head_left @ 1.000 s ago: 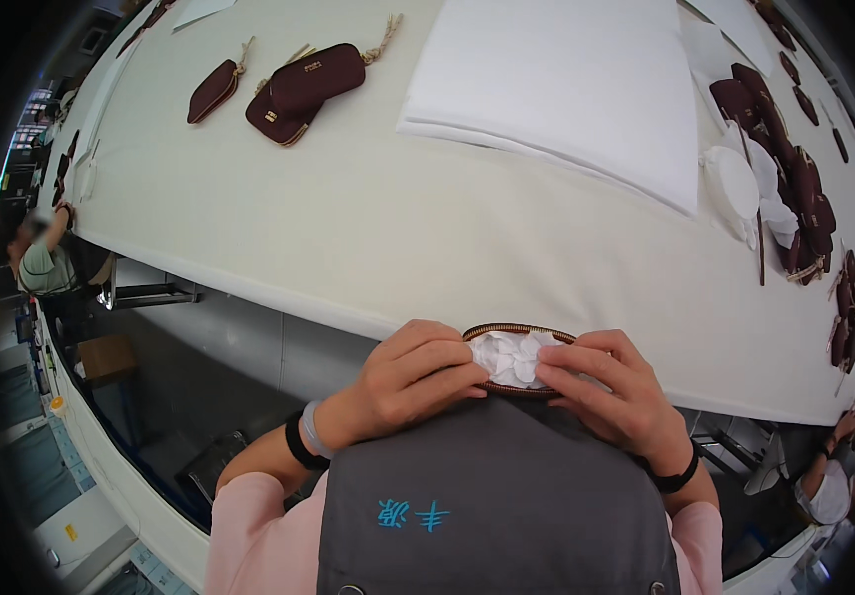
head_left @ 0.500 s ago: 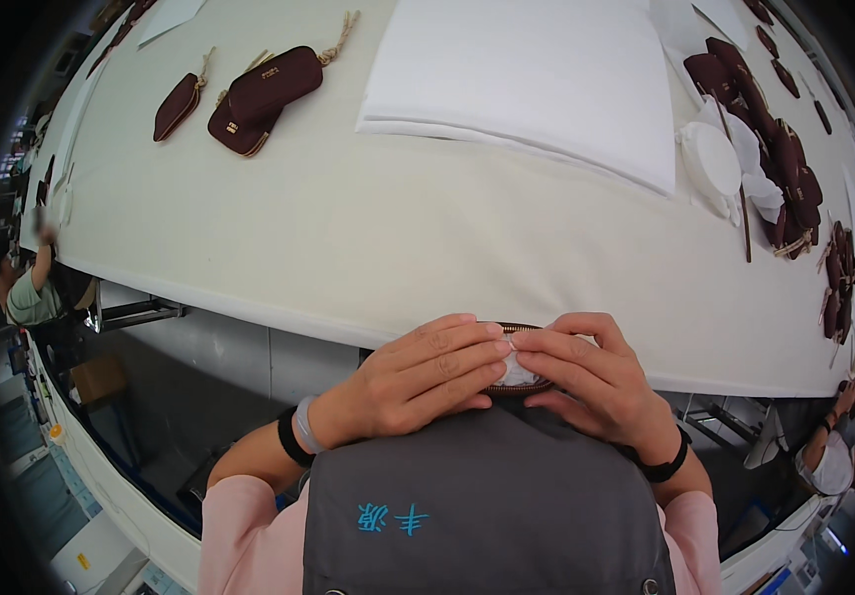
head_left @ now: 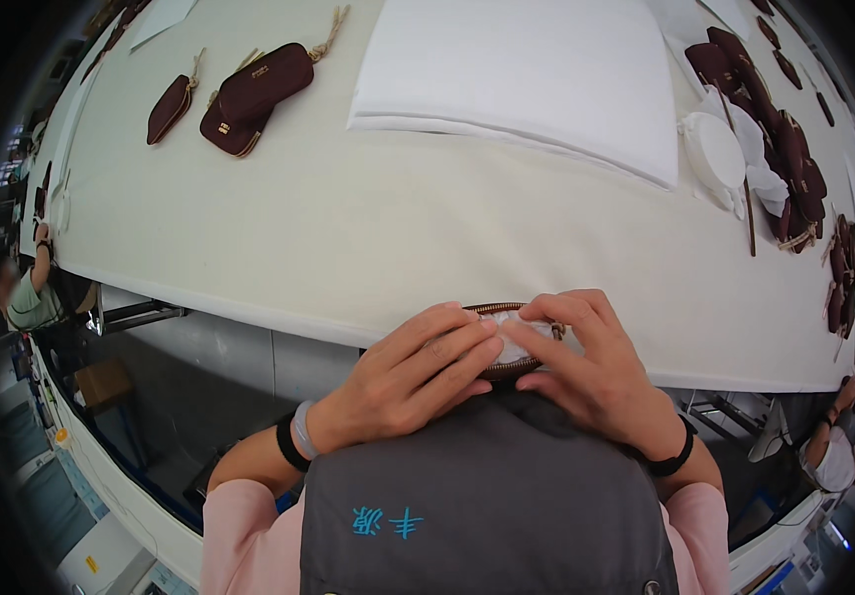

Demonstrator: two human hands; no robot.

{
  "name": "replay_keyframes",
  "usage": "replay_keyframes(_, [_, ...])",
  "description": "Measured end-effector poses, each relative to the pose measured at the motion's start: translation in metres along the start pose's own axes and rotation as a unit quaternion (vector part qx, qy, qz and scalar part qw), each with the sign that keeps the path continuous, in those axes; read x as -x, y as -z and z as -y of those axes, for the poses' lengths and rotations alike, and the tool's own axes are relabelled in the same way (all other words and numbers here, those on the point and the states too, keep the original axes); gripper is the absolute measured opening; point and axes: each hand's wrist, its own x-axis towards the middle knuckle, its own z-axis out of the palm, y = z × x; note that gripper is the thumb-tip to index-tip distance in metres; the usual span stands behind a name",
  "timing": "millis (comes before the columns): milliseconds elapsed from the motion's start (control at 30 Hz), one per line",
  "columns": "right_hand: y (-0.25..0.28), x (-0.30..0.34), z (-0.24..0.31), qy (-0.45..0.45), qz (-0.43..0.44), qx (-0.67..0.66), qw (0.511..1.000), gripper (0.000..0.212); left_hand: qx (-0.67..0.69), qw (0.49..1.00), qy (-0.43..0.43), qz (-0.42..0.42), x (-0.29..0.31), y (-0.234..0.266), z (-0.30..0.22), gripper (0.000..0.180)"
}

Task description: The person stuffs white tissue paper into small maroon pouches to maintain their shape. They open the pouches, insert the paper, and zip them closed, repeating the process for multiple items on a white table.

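Against my apron, at the table's front edge, a small dark zip pouch (head_left: 509, 370) lies with its brass-coloured zipper gaping. White tissue paper (head_left: 514, 343) fills the opening. My left hand (head_left: 418, 365) grips the pouch's left end, its fingers laid over the zipper edge and onto the tissue. At the other end my right hand (head_left: 598, 365) holds the pouch, with thumb below and fingers bent over the opening and touching the tissue. Most of the pouch's body is hidden by my hands.
A stack of white sheets (head_left: 517, 74) lies ahead on the cream-covered table (head_left: 279, 228). Several maroon pouches (head_left: 267, 79) rest at the far left. More maroon pouches (head_left: 794, 164) are heaped at right beside a white round roll (head_left: 713, 151). Other people work at both sides.
The pouch has moved slightly up and its opening shows wider, with more tissue visible. My right hand has risen, its fingers more bent and spread from the left hand's.
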Motion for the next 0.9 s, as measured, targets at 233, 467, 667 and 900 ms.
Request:
replay_keyframes(233, [-0.008, 0.006, -0.029, -0.069, -0.053, -0.022, 0.996, 0.034, 0.083, 0.989, 0.119, -0.015, -0.01, -0.023, 0.022, 0.029])
replay_keyframes(467, [-0.017, 0.005, -0.039, -0.216, -0.05, -0.243, 0.944, 0.015, 0.132, 0.971, 0.198, 0.024, -0.028, -0.02, 0.02, 0.019])
replay_keyframes(667, [-0.012, -0.002, -0.037, -0.278, 0.022, -0.252, 0.927, 0.015, 0.159, 0.965, 0.19, 0.088, -0.041, -0.015, 0.03, 0.017])
replay_keyframes(900, [-0.009, -0.006, -0.036, -0.275, 0.018, -0.249, 0.928, 0.015, 0.195, 0.931, 0.256, 0.172, -0.053, -0.008, 0.039, 0.023])
